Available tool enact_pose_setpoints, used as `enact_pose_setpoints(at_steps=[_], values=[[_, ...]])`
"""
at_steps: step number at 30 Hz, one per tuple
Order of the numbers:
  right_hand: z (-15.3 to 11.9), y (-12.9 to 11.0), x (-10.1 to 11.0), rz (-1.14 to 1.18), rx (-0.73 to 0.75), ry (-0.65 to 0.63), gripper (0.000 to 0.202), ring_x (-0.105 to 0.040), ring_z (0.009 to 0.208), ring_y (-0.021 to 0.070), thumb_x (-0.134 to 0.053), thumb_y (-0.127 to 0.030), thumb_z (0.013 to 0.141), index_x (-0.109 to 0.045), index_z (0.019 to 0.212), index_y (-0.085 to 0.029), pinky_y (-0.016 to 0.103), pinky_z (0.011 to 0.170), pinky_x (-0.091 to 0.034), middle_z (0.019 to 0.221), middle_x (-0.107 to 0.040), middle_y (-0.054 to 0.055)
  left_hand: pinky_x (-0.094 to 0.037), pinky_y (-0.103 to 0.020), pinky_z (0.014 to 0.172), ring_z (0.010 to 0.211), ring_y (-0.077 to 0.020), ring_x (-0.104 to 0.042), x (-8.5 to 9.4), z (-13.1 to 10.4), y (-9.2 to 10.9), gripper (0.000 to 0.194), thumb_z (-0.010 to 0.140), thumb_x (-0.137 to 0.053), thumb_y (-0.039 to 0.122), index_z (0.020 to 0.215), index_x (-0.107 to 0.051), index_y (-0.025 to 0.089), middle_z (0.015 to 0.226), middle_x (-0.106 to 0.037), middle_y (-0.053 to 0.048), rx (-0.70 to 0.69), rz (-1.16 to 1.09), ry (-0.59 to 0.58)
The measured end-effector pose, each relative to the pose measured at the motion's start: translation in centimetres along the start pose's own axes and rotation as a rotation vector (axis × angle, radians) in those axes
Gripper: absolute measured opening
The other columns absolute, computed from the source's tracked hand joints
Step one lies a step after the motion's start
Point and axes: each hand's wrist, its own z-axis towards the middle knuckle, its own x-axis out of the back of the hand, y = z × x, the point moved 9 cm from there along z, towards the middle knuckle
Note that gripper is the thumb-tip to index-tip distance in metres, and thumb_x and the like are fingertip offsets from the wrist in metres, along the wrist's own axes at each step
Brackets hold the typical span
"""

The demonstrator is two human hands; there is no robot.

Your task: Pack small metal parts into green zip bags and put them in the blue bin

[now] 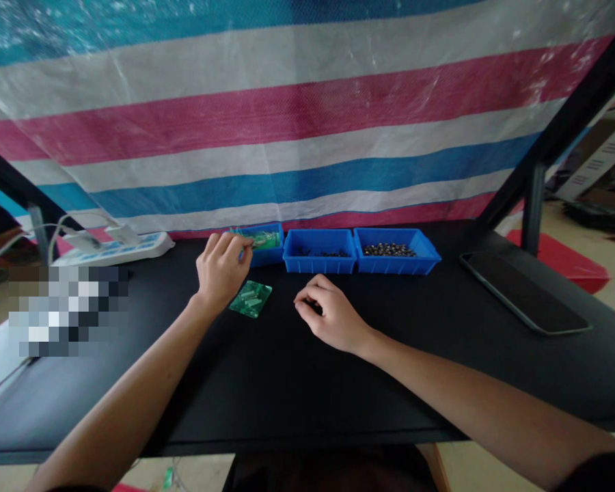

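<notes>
My left hand (224,266) is at the left blue bin (266,256), its fingers pinched over the green packets (265,239) inside; what they grip is too small to make out. Just right of that hand, a green packet with pale pieces (252,298) lies flat on the black table. My right hand (331,311) hovers low over the table in front of the middle blue bin (318,265), thumb and fingers curled together; anything between the fingertips is hidden. Small dark parts lie in the middle bin. The right blue bin (397,265) holds many small metallic pieces (388,250).
A white power strip (133,249) with plugs and cables stands at the back left, near a pixelated area. A dark phone (525,292) lies on the right side of the black table (287,403). Striped sheeting hangs behind, between black slanted bars.
</notes>
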Motion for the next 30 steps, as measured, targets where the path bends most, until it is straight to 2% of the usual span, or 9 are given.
enact_pose_setpoints(at_steps=[4, 12, 15, 19, 22, 25, 30], values=[[0.0, 0.0, 0.0, -0.001, -0.003, -0.003, 0.01, -0.052, 0.077, 0.0129, -0.051, -0.014, 0.081, -0.061, 0.079, -0.016, 0.028, 0.071, -0.044, 0.083, -0.051, 0.003, -0.045, -0.029, 0.067, 0.076, -0.0195, -0.056, -1.1, 0.0, -0.4, 0.016, 0.084, -0.046, 0.023, 0.08, -0.061, 0.02, 0.081, -0.065, -0.005, 0.028, -0.056, -0.078], [-0.1, 0.0, 0.0, -0.012, -0.002, -0.012, 0.01, -0.052, 0.078, 0.0138, -0.051, -0.015, 0.081, -0.061, 0.08, -0.016, 0.028, 0.073, -0.044, 0.085, -0.051, 0.004, -0.047, -0.029, 0.069, 0.08, -0.0211, -0.063, -4.0, -0.2, -2.8, 0.015, 0.08, -0.051, 0.023, 0.091, -0.06, 0.02, 0.085, -0.068, -0.004, 0.194, -0.192, -0.322], [-0.1, 0.0, 0.0, -0.014, 0.0, -0.01, 0.01, -0.052, 0.078, 0.0139, -0.052, -0.015, 0.081, -0.061, 0.08, -0.016, 0.028, 0.073, -0.044, 0.084, -0.051, 0.004, -0.047, -0.03, 0.068, 0.079, -0.0217, -0.064, -4.5, -0.2, -2.6, 0.02, 0.079, -0.05, 0.023, 0.097, -0.059, 0.023, 0.086, -0.069, -0.003, 0.189, -0.187, -0.402], [-0.1, -0.1, 0.0, -0.023, -0.006, -0.017, 0.009, -0.052, 0.079, 0.0138, -0.052, -0.015, 0.081, -0.061, 0.08, -0.016, 0.028, 0.073, -0.044, 0.084, -0.051, 0.003, -0.047, -0.033, 0.065, 0.074, -0.0246, -0.065, -5.0, -0.3, -2.0, 0.028, 0.081, -0.046, 0.027, 0.107, -0.054, 0.025, 0.088, -0.069, -0.004, 0.15, -0.058, -0.531], [0.0, -0.1, 0.0, -0.026, 0.001, -0.016, 0.009, -0.052, 0.078, 0.0135, -0.052, -0.015, 0.081, -0.061, 0.08, -0.016, 0.028, 0.073, -0.044, 0.084, -0.052, 0.003, -0.047, -0.034, 0.064, 0.075, -0.0269, -0.065, -4.9, -0.4, -1.9, 0.028, 0.083, -0.044, 0.031, 0.108, -0.052, 0.023, 0.085, -0.069, -0.006, 0.173, -0.029, -0.553], [0.0, -0.2, 0.0, -0.023, 0.012, -0.017, 0.01, -0.053, 0.078, 0.0133, -0.052, -0.015, 0.081, -0.061, 0.079, -0.016, 0.027, 0.073, -0.043, 0.084, -0.053, 0.003, -0.047, -0.034, 0.062, 0.075, -0.0271, -0.065, -4.5, -0.2, -2.1, 0.029, 0.084, -0.043, 0.033, 0.11, -0.049, 0.022, 0.085, -0.07, -0.005, 0.212, -0.079, -0.511], [0.0, -0.1, -0.2, -0.037, 0.006, -0.036, 0.01, -0.053, 0.077, 0.0135, -0.051, -0.016, 0.081, -0.061, 0.079, -0.016, 0.027, 0.072, -0.043, 0.081, -0.054, 0.003, -0.046, -0.03, 0.066, 0.083, -0.0236, -0.064, -4.6, 0.8, -2.2, 0.019, 0.081, -0.047, 0.025, 0.097, -0.057, 0.024, 0.091, -0.069, -0.003, 0.142, -0.133, -0.434]])
